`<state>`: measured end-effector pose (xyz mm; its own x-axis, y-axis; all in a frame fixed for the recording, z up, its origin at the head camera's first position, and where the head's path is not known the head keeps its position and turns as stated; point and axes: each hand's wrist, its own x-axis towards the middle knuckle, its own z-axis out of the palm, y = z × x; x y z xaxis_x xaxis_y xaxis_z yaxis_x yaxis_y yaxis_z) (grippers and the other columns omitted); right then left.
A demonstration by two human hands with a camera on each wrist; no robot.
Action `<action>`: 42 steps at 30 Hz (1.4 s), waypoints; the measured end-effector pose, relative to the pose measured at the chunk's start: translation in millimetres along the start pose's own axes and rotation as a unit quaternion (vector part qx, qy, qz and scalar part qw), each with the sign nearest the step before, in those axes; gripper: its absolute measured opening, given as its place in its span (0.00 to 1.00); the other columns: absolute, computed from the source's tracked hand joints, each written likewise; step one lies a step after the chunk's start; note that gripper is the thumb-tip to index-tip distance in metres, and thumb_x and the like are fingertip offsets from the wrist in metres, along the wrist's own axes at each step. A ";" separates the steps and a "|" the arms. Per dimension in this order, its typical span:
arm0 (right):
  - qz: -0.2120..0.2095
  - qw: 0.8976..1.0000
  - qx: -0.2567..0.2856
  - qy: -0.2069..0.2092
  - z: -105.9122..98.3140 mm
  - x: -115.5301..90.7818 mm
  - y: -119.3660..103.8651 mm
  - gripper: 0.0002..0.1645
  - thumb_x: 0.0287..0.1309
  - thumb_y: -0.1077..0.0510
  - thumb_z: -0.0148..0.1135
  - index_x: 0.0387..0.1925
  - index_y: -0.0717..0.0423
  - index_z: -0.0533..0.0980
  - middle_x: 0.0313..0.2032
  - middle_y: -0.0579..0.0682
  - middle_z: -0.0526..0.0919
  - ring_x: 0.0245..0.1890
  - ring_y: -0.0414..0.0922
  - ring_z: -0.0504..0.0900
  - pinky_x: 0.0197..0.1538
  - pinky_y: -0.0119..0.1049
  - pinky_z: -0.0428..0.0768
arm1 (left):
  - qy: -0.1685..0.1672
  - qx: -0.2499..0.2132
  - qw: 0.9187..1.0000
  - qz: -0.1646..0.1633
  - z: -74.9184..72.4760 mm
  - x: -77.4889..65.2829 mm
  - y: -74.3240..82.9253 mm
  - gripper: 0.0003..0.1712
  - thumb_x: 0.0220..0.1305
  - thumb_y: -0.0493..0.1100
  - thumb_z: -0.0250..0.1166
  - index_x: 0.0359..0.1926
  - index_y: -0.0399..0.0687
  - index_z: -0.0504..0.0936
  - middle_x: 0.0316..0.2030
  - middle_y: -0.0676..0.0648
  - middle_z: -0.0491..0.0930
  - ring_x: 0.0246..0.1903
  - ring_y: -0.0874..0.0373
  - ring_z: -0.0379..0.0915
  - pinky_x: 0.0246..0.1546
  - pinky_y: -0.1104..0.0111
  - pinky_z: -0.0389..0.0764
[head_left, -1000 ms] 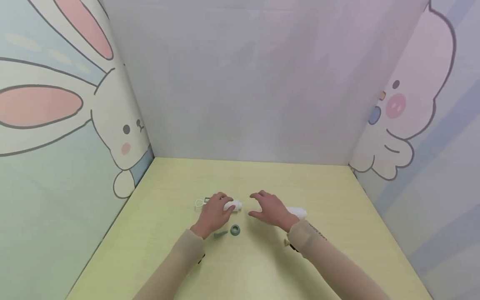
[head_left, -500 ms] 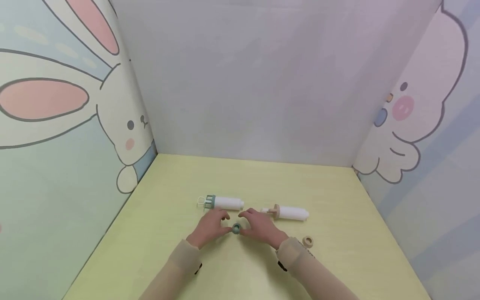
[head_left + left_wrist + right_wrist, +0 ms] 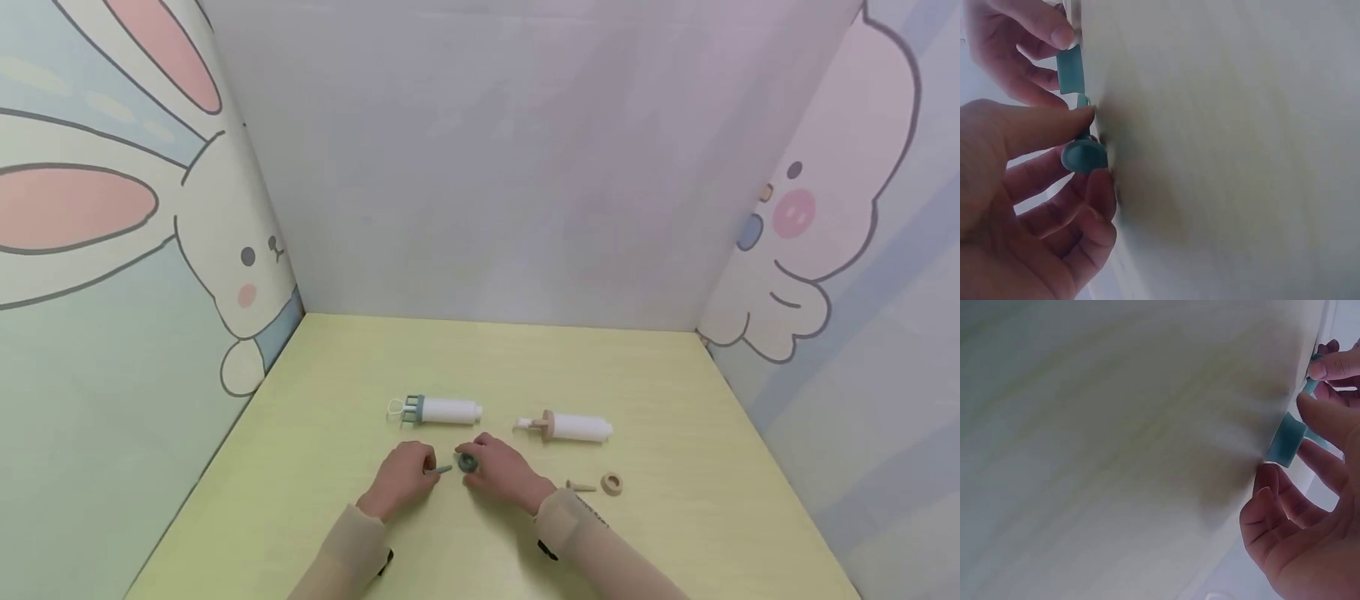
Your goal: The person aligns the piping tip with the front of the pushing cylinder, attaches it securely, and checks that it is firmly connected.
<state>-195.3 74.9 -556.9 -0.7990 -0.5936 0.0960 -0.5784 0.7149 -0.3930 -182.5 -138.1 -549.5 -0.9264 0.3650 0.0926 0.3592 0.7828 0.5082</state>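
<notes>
My left hand (image 3: 402, 478) pinches a small teal nozzle (image 3: 442, 470) low over the table. In the left wrist view the flared round base of this nozzle (image 3: 1085, 156) faces the camera, and its narrow end points toward the other hand. Close by on the right, my right hand (image 3: 506, 475) holds a teal ring (image 3: 468, 462) between thumb and fingers. The right wrist view shows this ring (image 3: 1286, 440) side-on, right at the tabletop. A narrow gap separates nozzle tip and ring in the head view.
Behind the hands lie a white syringe with a teal collar (image 3: 448, 411) and a second white syringe with a beige collar (image 3: 579, 427). A beige nozzle (image 3: 582, 487) and a beige ring (image 3: 612, 483) lie right of my right wrist. Printed walls enclose the yellow table (image 3: 600, 358).
My left hand has left the teal-collared syringe, come nearer and taken hold of the teal nozzle. My right hand has moved down and left onto the teal ring.
</notes>
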 end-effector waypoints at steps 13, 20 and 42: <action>-0.013 0.997 0.063 0.043 -9.2 -14.2 10.6 0.15 0.54 0.67 0.64 0.46 0.58 0.77 0.37 0.49 0.76 0.36 0.42 0.75 0.41 0.35 0.75 | 0.018 0.001 1.000 0.021 2.1 0.9 11.3 0.07 0.52 0.37 0.70 0.25 0.50 0.79 0.23 0.56 0.69 0.24 0.61 0.64 0.27 0.65 0.69; 0.011 0.984 0.163 0.077 -25.5 -30.3 14.0 0.13 0.57 0.67 0.63 0.44 0.60 0.75 0.39 0.51 0.80 0.36 0.45 0.82 0.36 0.34 0.78 | 0.038 -0.039 0.997 0.048 8.8 3.3 22.8 0.03 0.54 0.36 0.68 0.29 0.48 0.82 0.26 0.55 0.74 0.25 0.63 0.67 0.28 0.67 0.72; 0.065 0.957 0.264 0.098 -46.6 -59.5 5.1 0.14 0.60 0.62 0.63 0.48 0.53 0.73 0.43 0.48 0.81 0.37 0.40 0.82 0.35 0.34 0.79 | 0.103 -0.120 0.983 0.092 12.4 5.0 56.4 0.06 0.54 0.32 0.70 0.32 0.46 0.83 0.27 0.52 0.73 0.24 0.63 0.69 0.27 0.72 0.73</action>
<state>-158.4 131.1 -522.0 -0.9038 -0.3946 0.1656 -0.3507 0.4611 -0.8151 -165.5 -85.9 -531.0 -0.8598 0.3608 0.3613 0.5096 0.5627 0.6509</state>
